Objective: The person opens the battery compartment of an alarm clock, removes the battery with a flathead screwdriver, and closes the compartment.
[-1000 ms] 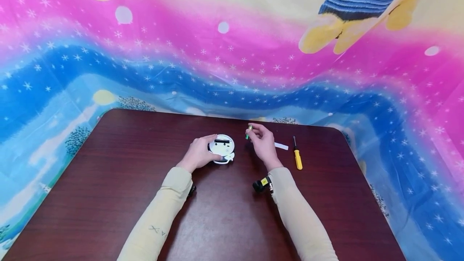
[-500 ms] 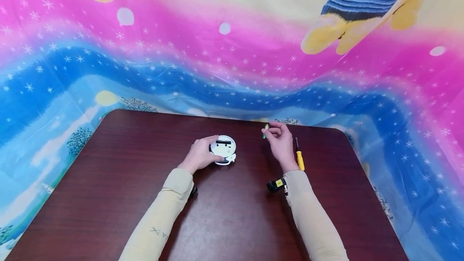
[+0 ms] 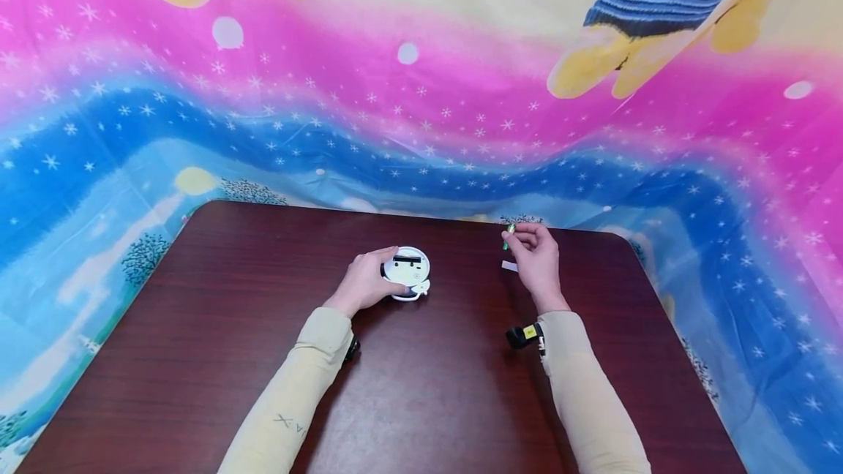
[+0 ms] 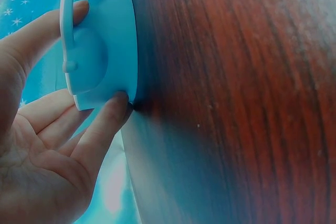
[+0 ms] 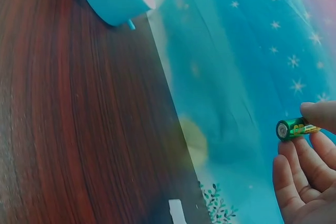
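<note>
Hands well apart here: the left hand (image 3: 365,280) grips the round white device (image 3: 415,268) mid-tabletop (image 3: 408,393), towards the far edge; the right hand (image 3: 536,262) pinches a green battery (image 5: 292,129) nearer the far right corner, beside a white strip (image 3: 509,265).

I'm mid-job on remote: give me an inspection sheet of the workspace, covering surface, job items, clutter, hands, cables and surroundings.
Surface: dark red-brown table with wood grain, glossy in the head view.
Job items: round device, its dark slot facing the head camera; green battery, apart from the device.
Clutter: white strip on the table, beside the right hand in the head view.
Hands: left hand grips the device; right hand pinches the battery.
Cables: nothing seen.
Surroundings: pink and blue patterned cloth beyond the table's far edge.
</note>
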The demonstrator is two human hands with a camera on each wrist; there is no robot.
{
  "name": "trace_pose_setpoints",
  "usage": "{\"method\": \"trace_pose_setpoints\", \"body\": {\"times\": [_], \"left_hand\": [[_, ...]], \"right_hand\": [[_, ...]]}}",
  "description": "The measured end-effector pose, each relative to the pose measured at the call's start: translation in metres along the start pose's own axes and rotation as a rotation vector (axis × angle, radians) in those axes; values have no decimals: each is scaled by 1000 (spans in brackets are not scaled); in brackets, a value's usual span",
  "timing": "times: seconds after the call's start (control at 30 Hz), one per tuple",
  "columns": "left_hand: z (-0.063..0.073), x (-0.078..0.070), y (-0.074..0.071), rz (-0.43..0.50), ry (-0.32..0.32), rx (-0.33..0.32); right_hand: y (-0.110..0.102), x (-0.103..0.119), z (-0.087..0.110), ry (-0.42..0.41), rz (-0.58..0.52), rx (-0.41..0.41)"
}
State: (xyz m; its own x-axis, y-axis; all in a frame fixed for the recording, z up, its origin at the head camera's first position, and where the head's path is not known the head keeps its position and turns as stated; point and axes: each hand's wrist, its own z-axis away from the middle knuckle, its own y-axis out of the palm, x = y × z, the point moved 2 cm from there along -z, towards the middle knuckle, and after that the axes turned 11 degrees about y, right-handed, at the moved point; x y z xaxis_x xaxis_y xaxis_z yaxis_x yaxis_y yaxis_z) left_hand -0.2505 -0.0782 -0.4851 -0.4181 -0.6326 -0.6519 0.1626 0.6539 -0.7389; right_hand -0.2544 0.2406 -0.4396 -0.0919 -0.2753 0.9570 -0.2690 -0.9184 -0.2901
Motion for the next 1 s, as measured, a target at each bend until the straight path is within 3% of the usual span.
{"method": "trace_pose_setpoints", "body": {"times": [0.23, 0.53, 1.0], "left_hand": [[0, 0, -1, 9, 7, -7], [0, 1, 0, 7, -2, -3], [1, 1, -1, 16, -6, -3]], "right_hand": [[-10, -4, -1, 9, 12, -45], [-29, -15, -4, 87, 35, -135], [-58, -34, -5, 208, 81, -167]]}}
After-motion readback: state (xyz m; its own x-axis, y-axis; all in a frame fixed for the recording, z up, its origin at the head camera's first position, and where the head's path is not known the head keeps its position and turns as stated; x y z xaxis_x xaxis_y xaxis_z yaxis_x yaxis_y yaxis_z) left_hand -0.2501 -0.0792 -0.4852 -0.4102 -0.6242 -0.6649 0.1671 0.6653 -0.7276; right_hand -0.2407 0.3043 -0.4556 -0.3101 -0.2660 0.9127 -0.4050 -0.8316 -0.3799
